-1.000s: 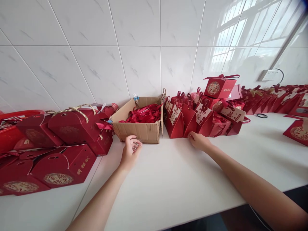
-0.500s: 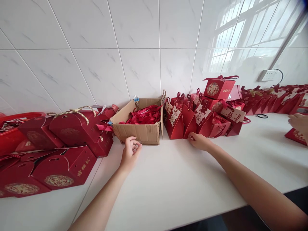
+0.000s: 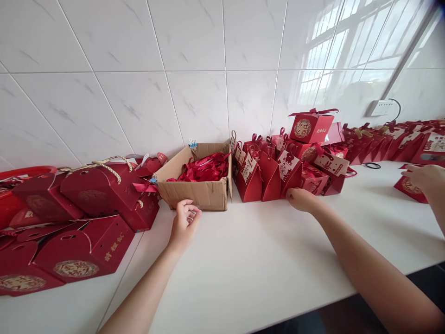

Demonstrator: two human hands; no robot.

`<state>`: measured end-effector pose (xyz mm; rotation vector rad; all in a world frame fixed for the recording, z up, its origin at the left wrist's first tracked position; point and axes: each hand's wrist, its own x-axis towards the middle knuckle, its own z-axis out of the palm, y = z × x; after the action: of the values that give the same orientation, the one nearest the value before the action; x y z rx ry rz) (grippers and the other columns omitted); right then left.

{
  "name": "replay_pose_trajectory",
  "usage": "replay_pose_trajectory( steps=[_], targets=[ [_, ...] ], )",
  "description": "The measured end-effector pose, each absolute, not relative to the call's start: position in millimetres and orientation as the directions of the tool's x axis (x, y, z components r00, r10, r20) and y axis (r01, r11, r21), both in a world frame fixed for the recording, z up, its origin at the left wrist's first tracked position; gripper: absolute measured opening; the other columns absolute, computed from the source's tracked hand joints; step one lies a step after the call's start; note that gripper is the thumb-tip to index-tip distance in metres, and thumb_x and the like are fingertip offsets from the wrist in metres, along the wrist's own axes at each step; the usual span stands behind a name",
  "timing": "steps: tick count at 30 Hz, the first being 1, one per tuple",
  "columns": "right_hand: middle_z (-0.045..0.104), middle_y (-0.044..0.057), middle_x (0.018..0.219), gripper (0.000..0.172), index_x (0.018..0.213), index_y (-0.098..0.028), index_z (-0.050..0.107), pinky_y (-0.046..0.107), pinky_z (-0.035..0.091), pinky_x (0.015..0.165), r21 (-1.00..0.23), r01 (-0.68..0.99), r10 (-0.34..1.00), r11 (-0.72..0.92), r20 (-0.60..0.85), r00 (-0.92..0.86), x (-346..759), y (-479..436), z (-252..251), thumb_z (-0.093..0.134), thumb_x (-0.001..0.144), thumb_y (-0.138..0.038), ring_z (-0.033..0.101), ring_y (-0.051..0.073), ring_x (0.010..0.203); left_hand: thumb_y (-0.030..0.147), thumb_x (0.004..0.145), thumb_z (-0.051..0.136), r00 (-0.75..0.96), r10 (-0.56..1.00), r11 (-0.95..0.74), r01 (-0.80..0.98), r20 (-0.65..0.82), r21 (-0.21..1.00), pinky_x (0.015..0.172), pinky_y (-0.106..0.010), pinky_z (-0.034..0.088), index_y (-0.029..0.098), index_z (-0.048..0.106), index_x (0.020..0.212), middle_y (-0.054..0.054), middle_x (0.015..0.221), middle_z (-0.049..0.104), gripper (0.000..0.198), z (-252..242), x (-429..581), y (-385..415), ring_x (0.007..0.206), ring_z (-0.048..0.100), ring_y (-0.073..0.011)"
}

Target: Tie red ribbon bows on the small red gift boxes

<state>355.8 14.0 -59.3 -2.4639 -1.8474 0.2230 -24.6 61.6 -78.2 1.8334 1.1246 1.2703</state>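
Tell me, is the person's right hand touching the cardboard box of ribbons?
Apart. The head view shows the right hand at the red gift bags, with bare counter between it and the cardboard box.

A wall (image 3: 194,93) of large glossy white tiles with faint grey veining and thin grout lines fills the upper half of the view. At the upper right the tiles carry a bright, many-paned window reflection (image 3: 333,41), and daylight washes that side. A white socket (image 3: 377,108) sits low on the wall at the right, with a black cable (image 3: 396,104) looping from it. Below runs a smooth white countertop (image 3: 260,269); the space beneath its front edge is dark.
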Motion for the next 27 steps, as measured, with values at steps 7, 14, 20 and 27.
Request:
replay_pose_trajectory(
  steps=[7, 14, 20, 27],
  targets=[
    [0.059, 0.012, 0.114, 0.024, 0.111, -0.011, 0.055, 0.038, 0.047, 0.085, -0.079, 0.946, 0.947, -0.315, -0.095, 0.307, 345.7, 17.0, -60.7, 0.047, 0.094, -0.025, 0.059, 0.021, 0.100, 0.033, 0.080, 0.056, 0.170, 0.899, -0.437, 0.291, 0.403, 0.851, 0.063, -0.029, 0.044, 0.023, 0.034, 0.106, 0.000, 0.088, 0.055, 0.036, -77.2, -24.5, 60.6, 0.067, 0.054, -0.0135],
    [0.063, 0.008, 0.108, 0.024, 0.105, -0.015, 0.062, 0.039, 0.050, 0.083, -0.029, 0.885, 0.861, -0.464, -0.249, 0.444, 361.2, 8.8, -52.1, 0.053, 0.092, -0.033, 0.061, 0.020, 0.097, 0.033, 0.080, 0.057, 0.167, 0.900, -0.436, 0.295, 0.404, 0.850, 0.062, -0.029, 0.044, 0.023, 0.035, 0.106, 0.000, 0.087, 0.055, 0.035, -77.1, -24.2, 60.5, 0.067, 0.054, -0.0135],
    [0.056, 0.019, 0.126, 0.033, 0.117, -0.013, 0.060, 0.046, 0.042, 0.093, 0.024, 0.794, 0.779, -0.608, -0.174, 0.602, 364.4, 6.0, -49.9, 0.050, 0.086, -0.019, 0.048, 0.034, 0.122, 0.033, 0.080, 0.056, 0.169, 0.902, -0.432, 0.296, 0.398, 0.852, 0.061, -0.028, 0.042, 0.023, 0.034, 0.105, 0.000, 0.086, 0.055, 0.035, -75.9, -24.4, 60.1, 0.065, 0.054, -0.0130],
    [0.053, 0.012, 0.127, 0.038, 0.124, -0.014, 0.052, 0.045, 0.046, 0.093, 0.009, 0.763, 0.760, -0.647, -0.082, 0.645, 362.5, 17.3, -67.7, 0.052, 0.092, -0.035, 0.053, 0.025, 0.114, 0.034, 0.080, 0.056, 0.171, 0.904, -0.427, 0.296, 0.393, 0.854, 0.062, -0.027, 0.041, 0.023, 0.033, 0.106, 0.000, 0.087, 0.054, 0.036, -76.5, -24.3, 59.9, 0.067, 0.054, -0.0131]
  ],
)
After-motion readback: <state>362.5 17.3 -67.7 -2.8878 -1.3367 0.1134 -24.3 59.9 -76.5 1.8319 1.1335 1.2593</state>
